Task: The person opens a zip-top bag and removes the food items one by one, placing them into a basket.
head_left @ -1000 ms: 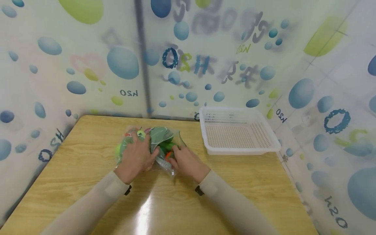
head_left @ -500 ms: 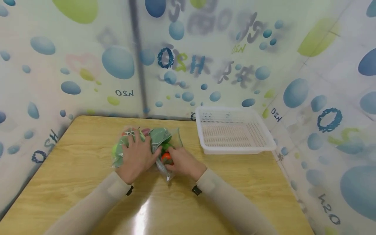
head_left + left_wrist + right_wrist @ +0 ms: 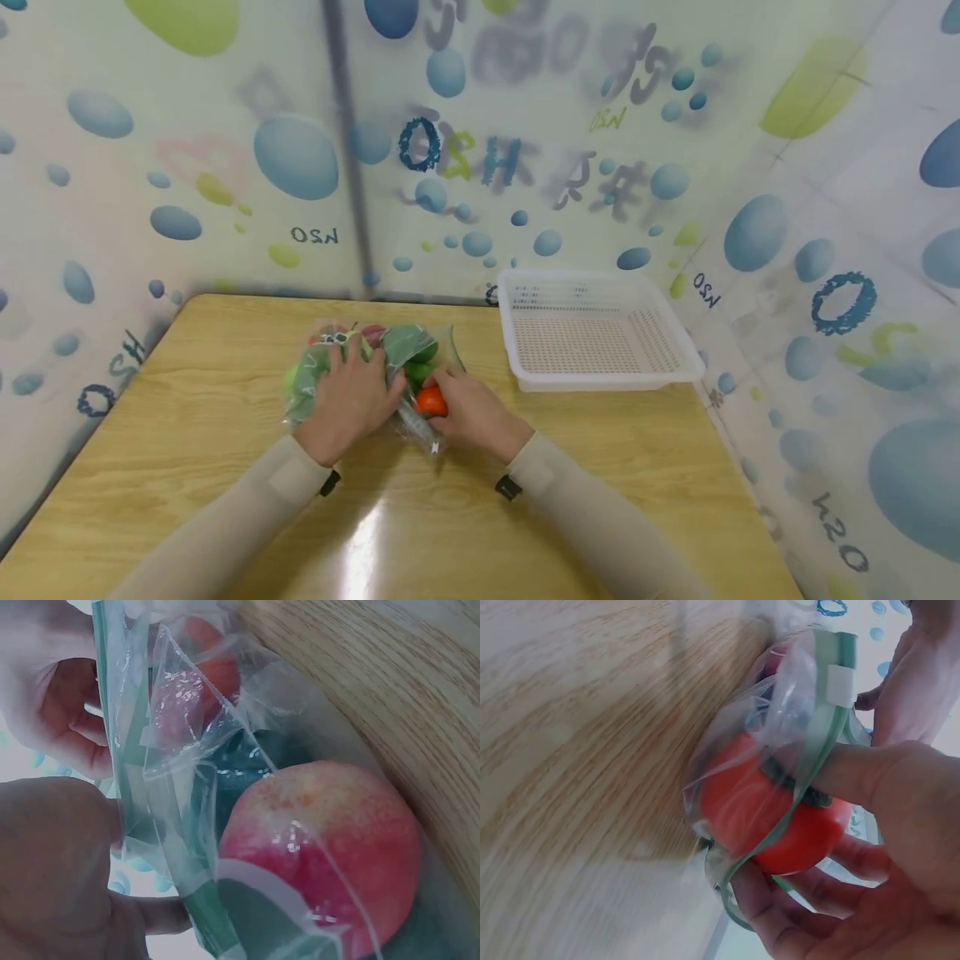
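A clear zip bag with green panels [image 3: 408,343] lies on the wooden table, bulging with fruit and vegetables. Over its left part rests my left hand [image 3: 351,402], fingers spread. My right hand [image 3: 476,408] is at the bag's right-hand mouth and grips a red tomato [image 3: 795,836], thumb beside its dark green calyx. The bag's green zip edge [image 3: 826,742] crosses the tomato, which is partly inside the plastic. A pink-red round fruit, like a peach or apple [image 3: 330,847], shows through the film near my left hand. Something green [image 3: 417,371] is behind the tomato.
A white slotted plastic basket [image 3: 600,379] stands at the back right of the table [image 3: 600,492], with nothing seen in it. Walls printed with bubbles [image 3: 296,156] close off the back and both sides.
My right hand has taken hold of the tomato at the bag's mouth, and more of its red side shows. My left hand stays on the bag.
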{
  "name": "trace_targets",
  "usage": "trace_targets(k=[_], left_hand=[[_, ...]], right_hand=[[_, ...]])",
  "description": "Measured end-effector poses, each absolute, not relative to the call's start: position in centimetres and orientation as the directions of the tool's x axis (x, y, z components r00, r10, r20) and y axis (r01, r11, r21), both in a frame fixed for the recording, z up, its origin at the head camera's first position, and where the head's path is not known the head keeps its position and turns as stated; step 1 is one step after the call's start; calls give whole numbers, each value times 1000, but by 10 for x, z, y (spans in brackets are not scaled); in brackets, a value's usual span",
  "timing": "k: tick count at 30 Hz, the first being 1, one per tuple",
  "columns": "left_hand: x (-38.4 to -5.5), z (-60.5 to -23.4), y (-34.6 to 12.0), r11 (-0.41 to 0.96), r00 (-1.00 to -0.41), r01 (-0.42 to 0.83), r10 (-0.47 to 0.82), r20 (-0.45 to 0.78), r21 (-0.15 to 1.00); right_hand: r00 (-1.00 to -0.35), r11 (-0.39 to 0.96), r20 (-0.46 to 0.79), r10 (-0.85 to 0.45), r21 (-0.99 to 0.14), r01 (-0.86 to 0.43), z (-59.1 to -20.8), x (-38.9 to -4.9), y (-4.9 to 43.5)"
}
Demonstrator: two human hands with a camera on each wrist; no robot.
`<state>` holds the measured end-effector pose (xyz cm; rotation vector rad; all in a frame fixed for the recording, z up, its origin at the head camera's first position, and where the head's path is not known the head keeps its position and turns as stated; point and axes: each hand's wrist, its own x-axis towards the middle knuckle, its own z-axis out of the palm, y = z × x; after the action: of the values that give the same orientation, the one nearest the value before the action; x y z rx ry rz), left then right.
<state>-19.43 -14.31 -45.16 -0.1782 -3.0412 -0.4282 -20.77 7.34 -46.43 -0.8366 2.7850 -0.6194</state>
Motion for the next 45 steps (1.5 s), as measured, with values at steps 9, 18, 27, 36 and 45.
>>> trace_targets(k=[9, 18, 27, 36, 45], left_hand=[[-195, -453, -147, 945, -988, 152, 135, 79, 289], [-194, -456, -152, 944, -986, 161, 143, 84, 287], [-196, -456, -155, 939, -988, 156, 142, 68, 307], [-194, -456, -160, 936, -988, 156, 145, 58, 317], [-192, -458, -165, 938, -986, 164, 148, 74, 305]], right_hand=[[-861, 720, 22, -509, -536, -440, -458, -212, 80], [-858, 676, 120, -499, -566, -472, -441, -214, 91], [-872, 668, 185, -454, -576, -470, -414, -221, 114], [-880, 687, 285, -381, -550, -475, -397, -241, 169], [-954, 792, 195, -229, -532, -299, -397, -260, 238]])
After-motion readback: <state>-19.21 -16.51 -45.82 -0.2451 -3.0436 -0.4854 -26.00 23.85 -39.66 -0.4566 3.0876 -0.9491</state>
